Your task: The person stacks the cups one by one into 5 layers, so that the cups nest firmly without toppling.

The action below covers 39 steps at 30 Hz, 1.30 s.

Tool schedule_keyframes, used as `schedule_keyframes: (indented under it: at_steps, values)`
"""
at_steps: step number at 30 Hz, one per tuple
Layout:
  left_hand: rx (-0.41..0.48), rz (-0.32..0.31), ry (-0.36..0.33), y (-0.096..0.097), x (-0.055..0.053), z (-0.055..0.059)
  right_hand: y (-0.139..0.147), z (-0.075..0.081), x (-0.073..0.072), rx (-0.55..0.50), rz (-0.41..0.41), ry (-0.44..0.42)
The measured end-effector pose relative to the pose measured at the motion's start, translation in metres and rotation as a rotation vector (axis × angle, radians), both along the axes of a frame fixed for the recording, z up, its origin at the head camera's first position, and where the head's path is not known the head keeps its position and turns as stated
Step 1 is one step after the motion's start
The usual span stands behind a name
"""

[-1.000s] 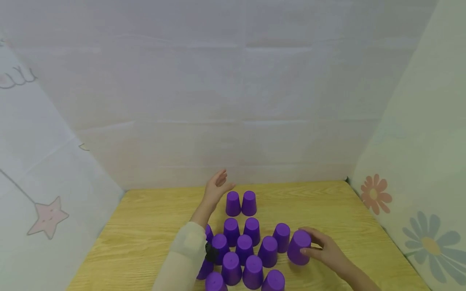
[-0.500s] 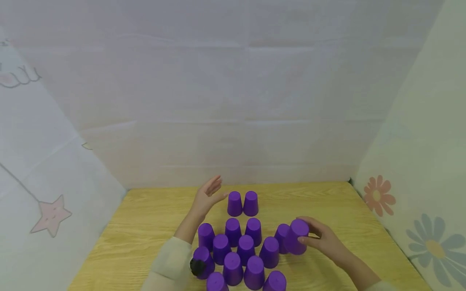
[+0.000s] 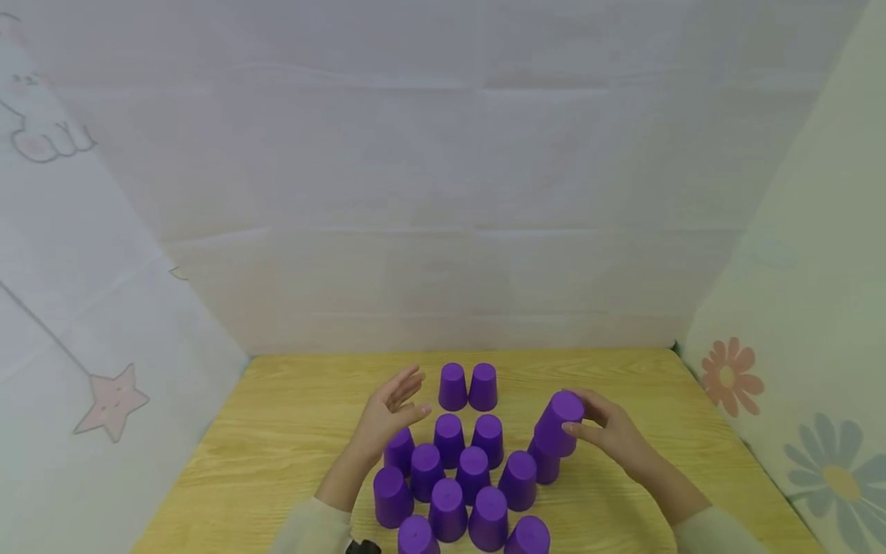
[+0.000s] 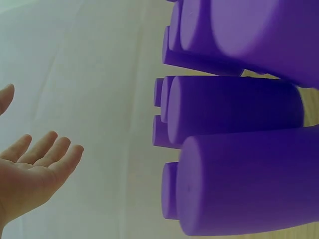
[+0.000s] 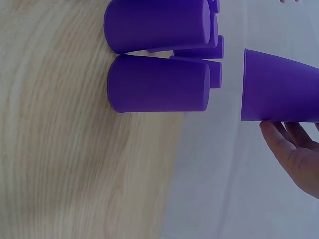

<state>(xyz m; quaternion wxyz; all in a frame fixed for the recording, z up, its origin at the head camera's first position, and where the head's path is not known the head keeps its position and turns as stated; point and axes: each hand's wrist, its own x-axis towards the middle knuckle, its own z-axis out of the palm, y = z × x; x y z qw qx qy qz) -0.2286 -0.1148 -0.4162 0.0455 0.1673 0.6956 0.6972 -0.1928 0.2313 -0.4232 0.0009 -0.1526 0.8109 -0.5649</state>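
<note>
My right hand (image 3: 619,440) grips an upside-down purple cup (image 3: 559,423) by its side, fingers behind and thumb in front. In the right wrist view that held cup (image 5: 279,89) is lifted off the table, its wide rim toward the tabletop. In the head view it partly covers a standing purple cup (image 3: 546,465). My left hand (image 3: 386,414) is raised with fingers extended and holds nothing, left of the back pair of cups (image 3: 453,387). In the left wrist view the left hand's (image 4: 35,172) palm and spread fingers show, apart from the cups.
Several more upside-down purple cups (image 3: 474,475) stand in rows on the wooden table (image 3: 228,462), toward its front edge. A white cloth wall (image 3: 450,192) rises behind the table, with patterned side panels (image 3: 824,308) beside it.
My right hand has raised its cup upward and slightly left, over the standing cup beside it. The left hand has drawn back a little, down and to the left.
</note>
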Motion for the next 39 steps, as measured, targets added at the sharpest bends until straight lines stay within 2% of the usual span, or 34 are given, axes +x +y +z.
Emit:
schedule_keyframes:
  at_steps: [6,13,18,24,31,34,39]
  values:
    - [0.004,-0.01,0.015,-0.003,0.013,-0.009,-0.002,0.0,-0.011,0.003,-0.022,0.018]
    - [-0.009,-0.015,-0.024,-0.005,0.027,-0.018,-0.007,-0.004,-0.023,-0.02,-0.043,0.037]
    - [0.018,-0.037,-0.016,-0.005,0.038,-0.025,-0.01,-0.01,-0.032,-0.038,-0.074,0.044]
    - [0.001,-0.066,0.0,-0.005,0.051,-0.039,-0.015,-0.015,-0.043,-0.028,-0.138,0.009]
    - [-0.025,-0.066,0.018,-0.006,0.063,-0.053,-0.022,-0.018,-0.055,-0.055,-0.159,-0.018]
    - [-0.036,-0.07,0.018,-0.006,0.069,-0.057,-0.027,-0.015,-0.056,-0.086,-0.164,-0.024]
    - [-0.049,-0.079,0.013,-0.006,0.079,-0.063,-0.029,-0.025,-0.067,-0.082,-0.186,-0.035]
